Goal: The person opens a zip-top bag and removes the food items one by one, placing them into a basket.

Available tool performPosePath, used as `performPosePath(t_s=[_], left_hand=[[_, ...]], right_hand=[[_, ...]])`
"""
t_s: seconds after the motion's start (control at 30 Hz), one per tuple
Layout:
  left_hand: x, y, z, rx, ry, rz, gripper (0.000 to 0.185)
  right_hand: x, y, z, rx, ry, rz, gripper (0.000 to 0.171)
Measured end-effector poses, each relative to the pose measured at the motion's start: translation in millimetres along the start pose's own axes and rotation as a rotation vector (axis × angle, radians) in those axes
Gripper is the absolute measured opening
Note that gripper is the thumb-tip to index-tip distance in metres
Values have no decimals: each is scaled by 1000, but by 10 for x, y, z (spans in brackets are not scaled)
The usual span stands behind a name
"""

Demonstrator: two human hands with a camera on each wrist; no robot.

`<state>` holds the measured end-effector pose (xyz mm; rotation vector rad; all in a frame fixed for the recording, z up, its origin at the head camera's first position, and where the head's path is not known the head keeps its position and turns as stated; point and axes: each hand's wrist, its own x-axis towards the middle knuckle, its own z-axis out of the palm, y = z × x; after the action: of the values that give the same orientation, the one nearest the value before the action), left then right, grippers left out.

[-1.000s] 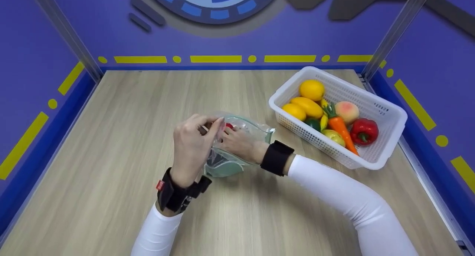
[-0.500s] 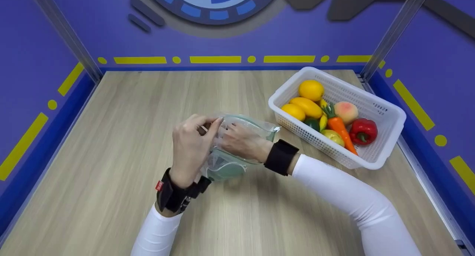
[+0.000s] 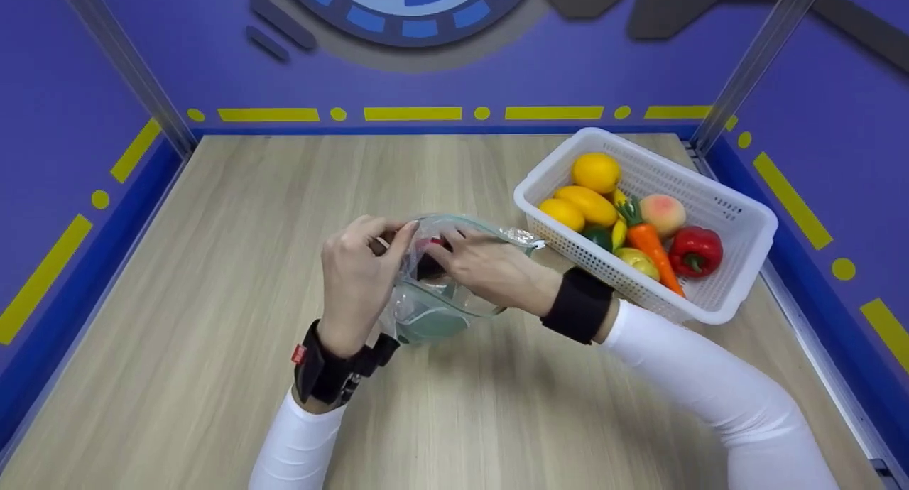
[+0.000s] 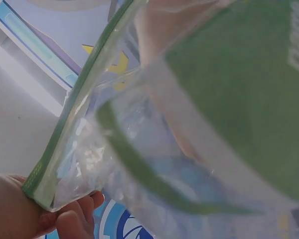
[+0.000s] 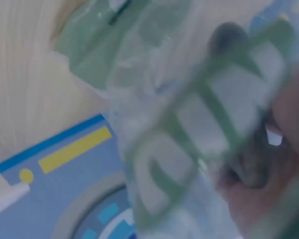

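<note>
My left hand (image 3: 358, 277) pinches the left edge of a clear zip bag (image 3: 433, 323) with green markings, beside its mouth. In the left wrist view, its fingertips (image 4: 77, 219) grip the bag's corner at the green zip strip (image 4: 72, 104). My right hand (image 3: 497, 266) reaches into the bag's mouth from the right, thumb and fingers apart. Inside the bag, below that hand, show a dark thing (image 3: 429, 266) and a bit of red (image 3: 429, 242), both mostly hidden. The right wrist view is blurred by the bag's printed plastic (image 5: 204, 119).
A white perforated basket (image 3: 738, 263) stands at right on the wooden table (image 3: 234, 263). In it lie a red bell pepper (image 3: 695, 251), a carrot (image 3: 652, 252), a peach (image 3: 662, 214) and several yellow fruits. Blue-purple panels (image 3: 426, 85) enclose the table.
My right hand first went deeper into the bag, then drew back to the right, and its fingers spread. The dark thing shows in the bag again. My left hand shifted slightly left.
</note>
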<state>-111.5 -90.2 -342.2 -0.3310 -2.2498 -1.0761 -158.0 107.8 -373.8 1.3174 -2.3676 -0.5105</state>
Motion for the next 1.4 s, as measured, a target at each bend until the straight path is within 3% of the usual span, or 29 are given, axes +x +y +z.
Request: performPosePath(t_s=[0.33,0.63,0.97,1.13,1.4], left_hand=[[3,-19,-28,-11,10,-32,14],[6,7,-51,-16,-3,-67,13],[13,13,-54,-20,-13,-79,11],[9,24,-52,-21,-12,-69,12],[-2,24,-45,-18,-19,-64,13]], right_hand=[[-528,4,-482,14,107,93,52],[-952,410,-698,499,83,265,44],[-1446,914,-647,642,201,369,44],[-1621,1178,-537,678,115,480,43],[-1787,1666,-136,693,-145,651,44]])
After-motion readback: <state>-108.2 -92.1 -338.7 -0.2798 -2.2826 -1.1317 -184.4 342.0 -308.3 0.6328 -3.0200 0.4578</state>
